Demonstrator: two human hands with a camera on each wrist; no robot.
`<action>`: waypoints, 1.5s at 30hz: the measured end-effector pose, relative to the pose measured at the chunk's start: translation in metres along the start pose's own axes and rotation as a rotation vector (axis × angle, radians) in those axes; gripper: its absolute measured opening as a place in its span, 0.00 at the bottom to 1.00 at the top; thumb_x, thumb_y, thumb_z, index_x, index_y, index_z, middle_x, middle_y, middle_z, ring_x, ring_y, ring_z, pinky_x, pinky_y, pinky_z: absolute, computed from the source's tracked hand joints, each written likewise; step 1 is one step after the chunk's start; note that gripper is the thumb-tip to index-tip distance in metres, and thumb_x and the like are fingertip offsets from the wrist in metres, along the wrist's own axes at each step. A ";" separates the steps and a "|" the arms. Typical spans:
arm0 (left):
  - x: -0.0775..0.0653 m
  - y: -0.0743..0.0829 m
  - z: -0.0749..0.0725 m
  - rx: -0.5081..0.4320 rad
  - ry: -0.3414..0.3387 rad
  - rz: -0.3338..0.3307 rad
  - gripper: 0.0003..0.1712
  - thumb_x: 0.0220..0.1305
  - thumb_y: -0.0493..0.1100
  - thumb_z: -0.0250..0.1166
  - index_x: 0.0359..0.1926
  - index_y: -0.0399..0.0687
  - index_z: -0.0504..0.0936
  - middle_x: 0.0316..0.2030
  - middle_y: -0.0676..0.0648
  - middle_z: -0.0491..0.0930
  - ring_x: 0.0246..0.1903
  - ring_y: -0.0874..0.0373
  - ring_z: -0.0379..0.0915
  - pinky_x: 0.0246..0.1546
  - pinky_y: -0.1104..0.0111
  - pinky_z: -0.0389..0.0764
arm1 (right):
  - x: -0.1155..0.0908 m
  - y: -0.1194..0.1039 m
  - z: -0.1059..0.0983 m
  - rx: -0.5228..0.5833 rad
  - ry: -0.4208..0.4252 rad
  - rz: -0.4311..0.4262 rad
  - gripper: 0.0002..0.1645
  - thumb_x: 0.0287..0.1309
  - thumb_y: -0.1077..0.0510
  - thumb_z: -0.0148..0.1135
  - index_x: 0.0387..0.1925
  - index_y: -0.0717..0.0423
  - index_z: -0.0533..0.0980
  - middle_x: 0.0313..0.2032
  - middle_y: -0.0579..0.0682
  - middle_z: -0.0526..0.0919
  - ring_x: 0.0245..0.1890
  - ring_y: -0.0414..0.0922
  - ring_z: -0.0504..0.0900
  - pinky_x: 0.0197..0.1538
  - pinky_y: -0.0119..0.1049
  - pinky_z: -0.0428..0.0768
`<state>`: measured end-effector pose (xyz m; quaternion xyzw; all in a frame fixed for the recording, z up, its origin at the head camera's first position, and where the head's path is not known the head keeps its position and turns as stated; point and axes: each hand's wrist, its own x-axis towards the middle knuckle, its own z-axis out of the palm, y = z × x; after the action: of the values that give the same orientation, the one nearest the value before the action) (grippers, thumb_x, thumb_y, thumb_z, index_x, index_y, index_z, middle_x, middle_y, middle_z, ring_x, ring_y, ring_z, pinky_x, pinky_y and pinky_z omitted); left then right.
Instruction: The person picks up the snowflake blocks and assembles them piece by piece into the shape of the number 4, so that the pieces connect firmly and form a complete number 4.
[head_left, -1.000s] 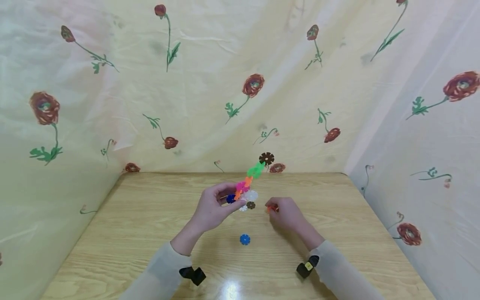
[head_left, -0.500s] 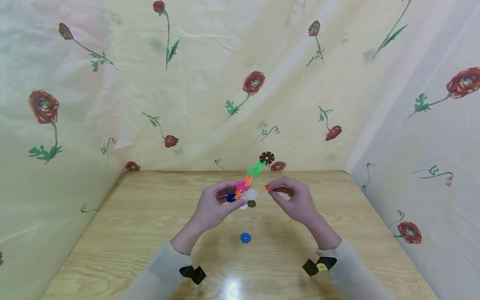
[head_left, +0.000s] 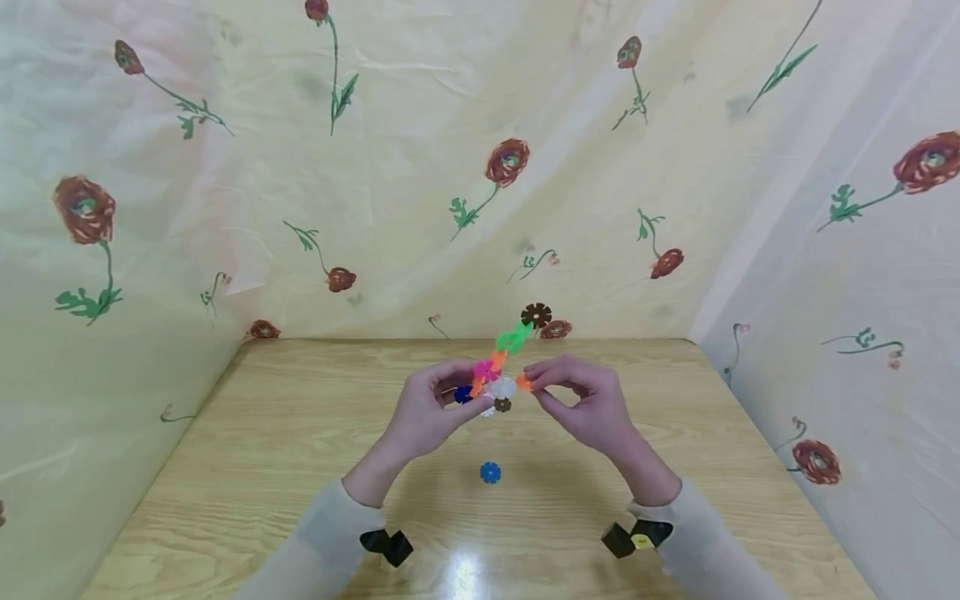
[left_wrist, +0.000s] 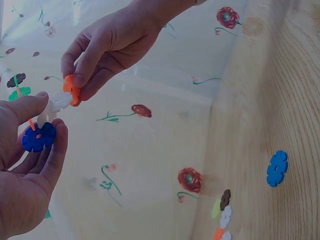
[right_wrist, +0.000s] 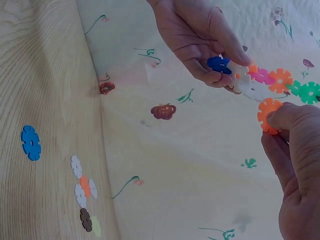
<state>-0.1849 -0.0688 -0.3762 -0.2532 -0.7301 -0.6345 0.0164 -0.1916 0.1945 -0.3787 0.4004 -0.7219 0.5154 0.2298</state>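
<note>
My left hand (head_left: 427,417) grips a chain of interlocking plastic snowflake discs above the table. The chain includes a dark blue disc (right_wrist: 218,64), white discs, a pink disc (right_wrist: 261,76), orange discs, a green disc (right_wrist: 306,92) and, at the far end, a dark brown disc (head_left: 536,315). Between thumb and fingers, my right hand (head_left: 592,404) pinches a single orange disc (right_wrist: 269,115). That disc meets the edge of the outer white disc (left_wrist: 62,101) in the left wrist view; whether their slots are joined I cannot tell.
On the wooden table (head_left: 300,500), a blue disc (head_left: 491,472) lies in front of the hands. Beyond it, partly hidden in the head view, is a small group with a brown disc (right_wrist: 86,220), white discs, an orange disc (right_wrist: 85,186) and a yellow-green disc (right_wrist: 96,226). Flowered cloth (head_left: 405,208) hangs behind.
My right hand has risen from the table with the orange disc, then come left to the white disc and turned the orange one. My left hand and the chain have stayed nearly still.
</note>
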 end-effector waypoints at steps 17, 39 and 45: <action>0.000 0.000 0.001 -0.081 -0.017 -0.038 0.20 0.61 0.34 0.79 0.54 0.41 0.88 0.50 0.38 0.89 0.47 0.53 0.90 0.49 0.66 0.91 | 0.003 -0.006 -0.004 -0.166 -0.015 -0.180 0.21 0.41 0.81 0.77 0.34 0.57 0.90 0.37 0.54 0.93 0.39 0.47 0.93 0.51 0.24 0.87; -0.002 -0.001 -0.002 -0.124 -0.099 0.000 0.22 0.54 0.33 0.82 0.50 0.36 0.89 0.47 0.35 0.91 0.42 0.63 0.89 0.45 0.68 0.91 | 0.015 -0.014 -0.017 -0.103 -0.176 -0.367 0.08 0.70 0.58 0.69 0.37 0.57 0.91 0.37 0.57 0.93 0.39 0.49 0.93 0.48 0.28 0.89; -0.001 -0.001 -0.002 -0.099 -0.104 0.000 0.22 0.54 0.33 0.82 0.50 0.36 0.89 0.47 0.35 0.91 0.42 0.64 0.89 0.45 0.69 0.91 | 0.016 -0.018 -0.018 -0.204 -0.246 -0.331 0.13 0.72 0.53 0.66 0.37 0.56 0.91 0.38 0.54 0.93 0.37 0.49 0.93 0.48 0.28 0.89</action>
<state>-0.1853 -0.0713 -0.3767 -0.2862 -0.6977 -0.6558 -0.0343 -0.1873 0.2030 -0.3500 0.5479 -0.7173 0.3422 0.2611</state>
